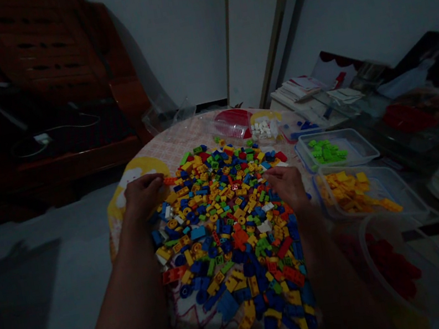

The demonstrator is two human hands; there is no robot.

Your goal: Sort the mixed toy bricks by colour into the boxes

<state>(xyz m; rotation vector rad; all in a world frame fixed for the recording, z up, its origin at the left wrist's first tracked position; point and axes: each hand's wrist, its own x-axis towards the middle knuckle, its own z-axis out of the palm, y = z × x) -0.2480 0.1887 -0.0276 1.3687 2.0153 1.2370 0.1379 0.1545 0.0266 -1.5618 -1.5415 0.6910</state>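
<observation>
A large heap of mixed toy building bricks [228,213] in yellow, blue, green, red, orange and white is spread over a round table. At its left edge, my left hand [144,195] has its fingers pinched together on an orange brick [170,181]. Across the heap, my right hand [288,184] reaches in from the right, thumb and fingers brought together over the bricks. Whatever lies between those fingertips is too small and dark to make out. Both forearms flank the pile.
Clear plastic boxes line the right side: green bricks [327,152], yellow bricks [348,190] and red bricks [392,267]. White bricks [264,128] and blue bricks [301,128] sit in containers at the back. A wooden bench [126,107] stands behind left.
</observation>
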